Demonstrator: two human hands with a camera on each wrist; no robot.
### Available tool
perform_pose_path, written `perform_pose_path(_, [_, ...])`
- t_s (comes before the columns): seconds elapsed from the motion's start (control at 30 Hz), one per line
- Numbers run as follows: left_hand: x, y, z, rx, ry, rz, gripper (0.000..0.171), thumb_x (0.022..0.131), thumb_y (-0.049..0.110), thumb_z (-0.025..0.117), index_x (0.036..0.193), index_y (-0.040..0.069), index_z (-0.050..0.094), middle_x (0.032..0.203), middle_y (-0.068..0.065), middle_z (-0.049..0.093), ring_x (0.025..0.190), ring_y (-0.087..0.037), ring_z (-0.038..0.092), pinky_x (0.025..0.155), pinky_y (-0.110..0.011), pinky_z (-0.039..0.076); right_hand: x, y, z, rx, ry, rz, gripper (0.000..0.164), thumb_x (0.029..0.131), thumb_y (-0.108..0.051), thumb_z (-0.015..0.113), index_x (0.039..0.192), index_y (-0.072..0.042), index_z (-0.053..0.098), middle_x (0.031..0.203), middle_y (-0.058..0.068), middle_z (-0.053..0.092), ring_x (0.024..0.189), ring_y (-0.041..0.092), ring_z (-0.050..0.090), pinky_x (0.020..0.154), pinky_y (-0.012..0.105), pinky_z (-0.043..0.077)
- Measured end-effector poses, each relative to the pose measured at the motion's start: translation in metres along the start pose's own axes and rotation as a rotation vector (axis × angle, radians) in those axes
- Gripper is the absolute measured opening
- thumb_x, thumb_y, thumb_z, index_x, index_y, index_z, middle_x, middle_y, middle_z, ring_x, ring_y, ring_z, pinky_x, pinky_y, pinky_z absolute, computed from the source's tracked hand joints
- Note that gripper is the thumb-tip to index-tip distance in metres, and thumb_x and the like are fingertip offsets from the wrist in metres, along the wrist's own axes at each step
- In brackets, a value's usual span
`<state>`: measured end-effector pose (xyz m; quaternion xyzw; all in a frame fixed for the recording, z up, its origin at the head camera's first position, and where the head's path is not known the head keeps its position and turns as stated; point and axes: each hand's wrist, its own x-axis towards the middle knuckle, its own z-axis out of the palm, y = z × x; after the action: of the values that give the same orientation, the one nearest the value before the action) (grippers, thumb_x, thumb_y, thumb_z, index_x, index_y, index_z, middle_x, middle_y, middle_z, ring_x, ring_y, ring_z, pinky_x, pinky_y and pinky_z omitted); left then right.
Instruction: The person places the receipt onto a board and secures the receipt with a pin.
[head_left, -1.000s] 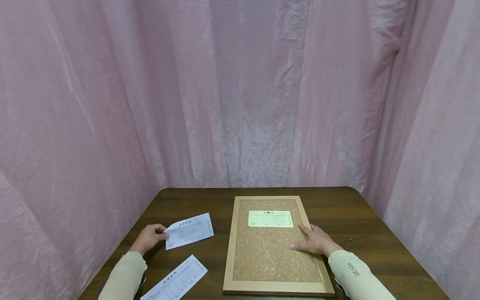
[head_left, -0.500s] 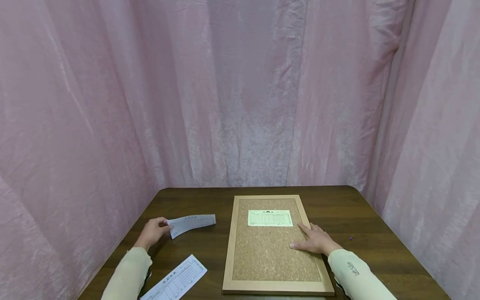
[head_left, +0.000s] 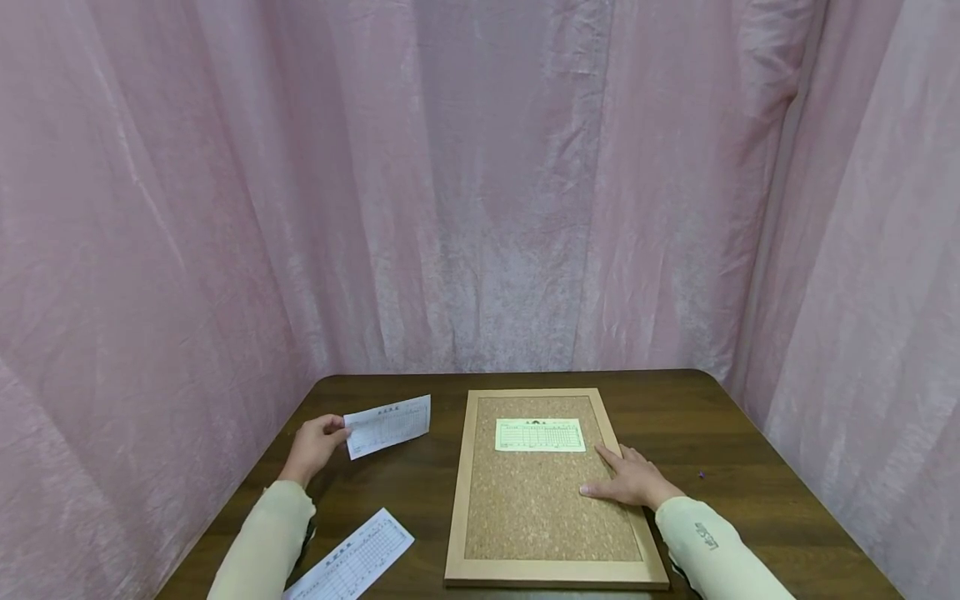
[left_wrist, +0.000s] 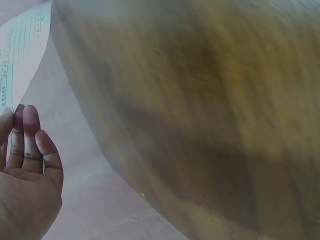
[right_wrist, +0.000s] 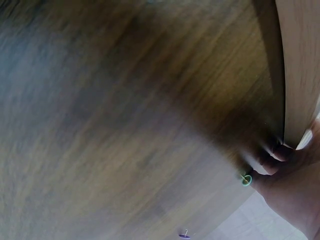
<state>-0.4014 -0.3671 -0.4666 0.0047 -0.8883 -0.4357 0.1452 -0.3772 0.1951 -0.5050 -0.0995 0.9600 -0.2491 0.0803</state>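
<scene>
My left hand point(head_left: 313, 444) pinches a white printed slip point(head_left: 387, 426) by its left edge between thumb and fingers, held up above the table. In the left wrist view, part of that slip point(left_wrist: 25, 50) shows beyond the fingertips. My right hand point(head_left: 628, 481) rests on the right edge of a wood-framed cork board point(head_left: 551, 508), thumb and forefinger spread over the cork. A pale green printed slip point(head_left: 540, 435) lies on the board's upper part. Another white slip point(head_left: 352, 558) lies on the table left of the board.
On the dark wooden table point(head_left: 442, 467), a small purple thumbtack point(right_wrist: 184, 236) sits right of the board. A green thumbtack point(right_wrist: 247, 180) appears beside the right hand's fingers; whether it touches them I cannot tell. Pink curtains point(head_left: 510, 208) surround the table.
The left hand has raised the white slip off the table and moved it away from me, slightly right. The slip bent while lifting and is now flatter. The right hand stays on the board.
</scene>
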Motion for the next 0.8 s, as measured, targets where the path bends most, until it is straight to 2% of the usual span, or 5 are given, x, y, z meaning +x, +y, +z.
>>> perform_pose_path(0.13, [0.004,0.011,0.003,-0.038,0.023,-0.001,0.012,0.092,0.001,0.068,0.102,-0.007,0.067,0.094,-0.016,0.069,0.084,-0.035,0.067,0.069,-0.036,0.056,0.000,0.000,0.001,0.005,-0.001,0.010,0.104,0.079,-0.067,0.071,0.155,-0.008,0.033,0.149,0.044,0.021,0.137,0.063,0.017,0.103,0.076,0.018])
perform_pose_path(0.37, [0.011,0.028,0.013,-0.069,0.039,-0.012,0.016,0.093,0.004,0.068,0.105,-0.007,0.068,0.095,-0.016,0.070,0.074,-0.016,0.066,0.066,-0.025,0.051,0.000,-0.002,-0.001,0.002,-0.001,0.016,0.104,0.078,-0.068,0.071,0.155,-0.009,0.033,0.149,0.044,0.021,0.138,0.062,0.017,0.103,0.075,0.019])
perform_pose_path(0.67, [0.017,0.044,0.024,-0.150,0.024,-0.029,0.020,0.095,0.006,0.066,0.109,-0.009,0.066,0.095,-0.016,0.070,0.073,-0.013,0.065,0.067,-0.023,0.051,0.000,-0.002,-0.002,0.010,-0.013,0.014,0.104,0.079,-0.067,0.071,0.155,-0.007,0.032,0.149,0.044,0.021,0.138,0.062,0.017,0.105,0.074,0.018])
perform_pose_path(0.8, [0.019,0.051,0.030,-0.237,0.029,-0.025,0.020,0.095,0.001,0.065,0.110,-0.013,0.064,0.092,-0.016,0.070,0.072,-0.013,0.065,0.065,-0.021,0.052,0.003,-0.002,-0.002,0.012,-0.020,0.023,0.106,0.078,-0.067,0.072,0.156,-0.007,0.031,0.150,0.043,0.021,0.138,0.061,0.017,0.104,0.074,0.019])
